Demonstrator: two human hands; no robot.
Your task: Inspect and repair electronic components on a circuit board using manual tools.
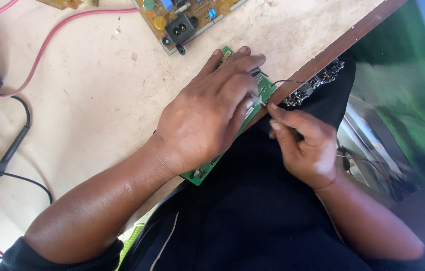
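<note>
Green board (264, 89) is sitting right at the table's front edge, half hanging over my lap, and its long axis runs diagonally, from the far end up by my fingertips down toward my belly, where the near corner pokes out under my wrist.

My left hand (207, 118) is flat on top of it, fingers spread along that long axis, pinning it down. It covers most of the board, so only the far right strip and the near corner show.

My right hand (305, 145) is closed in a tight pinch, thumb and forefinger together on something thin. Can't really make out what it is, too small and partly hidden, though a thin dark wire (285, 82) curves off just past my fingertips. The pinch sits right at the board's right-hand edge, next to a small pale part (257, 102) just beside my left fingers. So the work spot lies to the left of my right hand, basically touching distance, and both hands meet there.

Further out: a bigger yellowish board (182, 20) with a black socket lies up the table, well apart. A pink wire (54, 37) loops across the top left, and a black probe (9, 155) lies off to the far left. The table (97, 100) itself is pale and scuffed.
</note>
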